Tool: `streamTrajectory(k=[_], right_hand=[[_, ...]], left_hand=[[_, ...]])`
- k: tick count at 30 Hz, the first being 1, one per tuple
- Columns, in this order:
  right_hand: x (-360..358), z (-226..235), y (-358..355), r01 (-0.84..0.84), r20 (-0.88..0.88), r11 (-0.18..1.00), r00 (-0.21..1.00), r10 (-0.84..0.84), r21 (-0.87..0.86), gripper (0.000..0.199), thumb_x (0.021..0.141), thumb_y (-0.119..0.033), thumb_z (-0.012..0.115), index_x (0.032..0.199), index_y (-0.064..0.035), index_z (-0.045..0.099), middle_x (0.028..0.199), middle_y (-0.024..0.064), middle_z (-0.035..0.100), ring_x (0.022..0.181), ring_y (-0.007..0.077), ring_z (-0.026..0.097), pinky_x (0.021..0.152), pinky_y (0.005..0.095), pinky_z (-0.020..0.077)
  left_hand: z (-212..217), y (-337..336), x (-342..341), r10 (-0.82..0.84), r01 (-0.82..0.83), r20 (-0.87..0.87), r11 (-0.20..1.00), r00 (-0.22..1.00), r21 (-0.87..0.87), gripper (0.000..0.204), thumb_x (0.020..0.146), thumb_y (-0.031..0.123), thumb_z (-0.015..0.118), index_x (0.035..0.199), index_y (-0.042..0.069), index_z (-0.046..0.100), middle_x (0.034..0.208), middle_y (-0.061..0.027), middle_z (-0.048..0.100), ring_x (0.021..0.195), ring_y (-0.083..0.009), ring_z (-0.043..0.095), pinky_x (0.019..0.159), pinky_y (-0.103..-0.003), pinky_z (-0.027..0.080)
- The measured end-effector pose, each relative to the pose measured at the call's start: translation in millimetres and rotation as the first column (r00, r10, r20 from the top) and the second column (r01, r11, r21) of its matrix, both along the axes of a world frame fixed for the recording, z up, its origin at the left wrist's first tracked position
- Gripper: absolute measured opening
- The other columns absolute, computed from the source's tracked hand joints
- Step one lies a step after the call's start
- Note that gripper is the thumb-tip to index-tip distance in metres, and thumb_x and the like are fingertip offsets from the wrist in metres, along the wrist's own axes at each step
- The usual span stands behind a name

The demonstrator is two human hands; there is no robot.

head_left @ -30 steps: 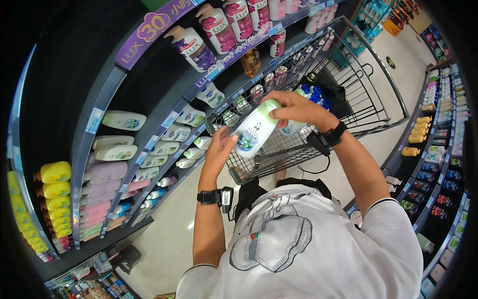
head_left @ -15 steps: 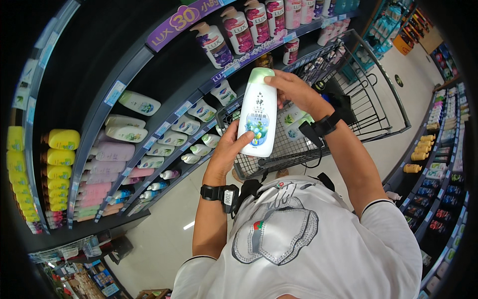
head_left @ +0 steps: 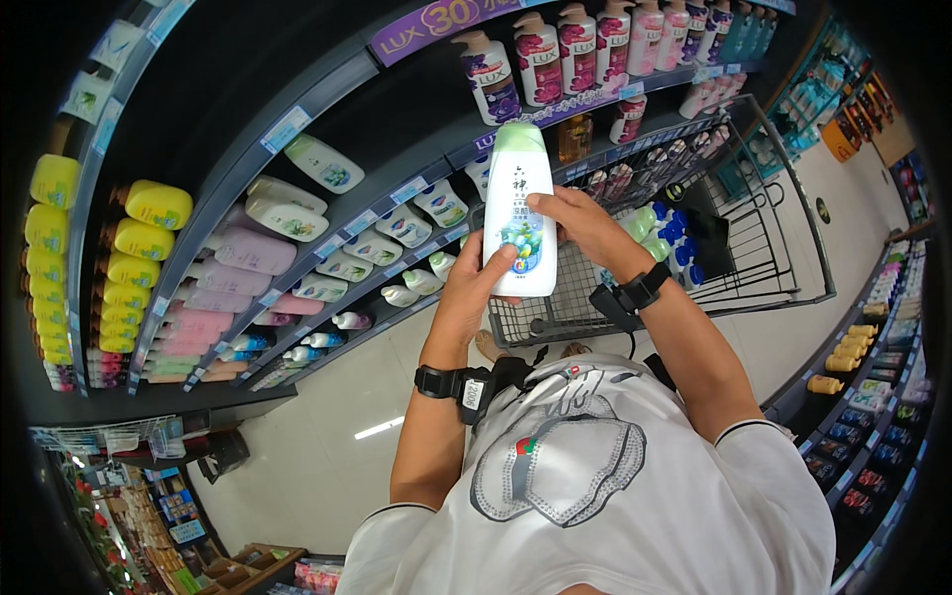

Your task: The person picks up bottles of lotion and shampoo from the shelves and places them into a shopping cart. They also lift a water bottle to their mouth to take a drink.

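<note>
A white body wash bottle (head_left: 524, 198) with a pale green cap and a blue-green printed label is held upright in front of me, its label facing me. My left hand (head_left: 474, 270) grips its lower left side, with the thumb across the label. My right hand (head_left: 583, 220) holds the right side around mid-height, thumb on the front edge. The fingers behind the bottle are hidden. Just beyond my hands is a black wire shopping cart (head_left: 769, 260). Inside it lie several blue-capped bottles (head_left: 680, 246) and light green-capped bottles (head_left: 647, 220).
On the left, a dark shelf unit (head_left: 332, 94) carries yellow bottles (head_left: 144, 238), lilac bottles (head_left: 253, 253) and white bottles lying in rows. White pump bottles (head_left: 538, 59) line an upper shelf. Another stocked shelf (head_left: 863, 367) curves along the right. Pale tiles cover the floor (head_left: 327, 446).
My right hand has slid from the cap down to the bottle's middle. The view has shifted, so shelves and cart appear farther right, and more bottles in the cart show.
</note>
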State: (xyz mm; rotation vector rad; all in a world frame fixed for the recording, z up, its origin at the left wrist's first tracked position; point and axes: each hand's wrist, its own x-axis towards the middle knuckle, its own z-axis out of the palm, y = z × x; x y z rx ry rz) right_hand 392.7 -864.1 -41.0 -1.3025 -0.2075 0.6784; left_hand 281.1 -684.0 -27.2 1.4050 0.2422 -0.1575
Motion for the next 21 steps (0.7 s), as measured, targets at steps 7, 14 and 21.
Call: streamTrajectory(k=[7, 14, 21], right_hand=[[-6.3, 0.7, 5.3, 0.037, -0.013, 0.999, 0.999, -0.037, -0.010, 0.052, 0.094, -0.039, 0.067, 0.126, 0.0024, 0.064, 0.109, 0.0111, 0.071, 0.094, 0.0180, 0.069, 0.081, 0.0314, 0.0540], [-10.7, 3.1, 7.7, 0.022, -0.010, 1.000, 1.000, -0.022, -0.015, 0.047, 0.095, -0.037, 0.067, 0.122, 0.0003, 0.065, 0.105, 0.0078, 0.071, 0.091, 0.0152, 0.068, 0.081, 0.0294, 0.0532], [-17.7, 12.9, 14.8, -0.003, 0.025, 0.998, 1.000, 0.005, -0.061, 0.042, 0.096, -0.037, 0.067, 0.120, -0.0026, 0.066, 0.102, 0.0037, 0.070, 0.089, 0.0110, 0.066, 0.077, 0.0262, 0.0516]], left_hand=[[3.3, 2.0, -5.9, -0.036, 0.039, -0.029, 0.995, 0.999, 0.087, 0.059, 0.101, 0.043, 0.062, 0.142, 0.003, 0.049, 0.115, -0.0090, 0.068, 0.093, -0.0147, 0.069, 0.061, -0.028, 0.059], [-3.1, 0.1, -8.4, -0.022, -0.013, 0.131, 0.965, 0.991, 0.261, 0.063, 0.102, 0.044, 0.061, 0.143, 0.000, 0.045, 0.121, -0.0143, 0.065, 0.107, -0.0189, 0.065, 0.091, -0.032, 0.053], [-6.2, -5.6, -11.0, 0.071, -0.140, 0.226, 0.942, 0.971, 0.304, 0.069, 0.103, 0.043, 0.058, 0.152, 0.000, 0.035, 0.134, -0.0194, 0.058, 0.118, -0.0240, 0.061, 0.097, -0.034, 0.050]])
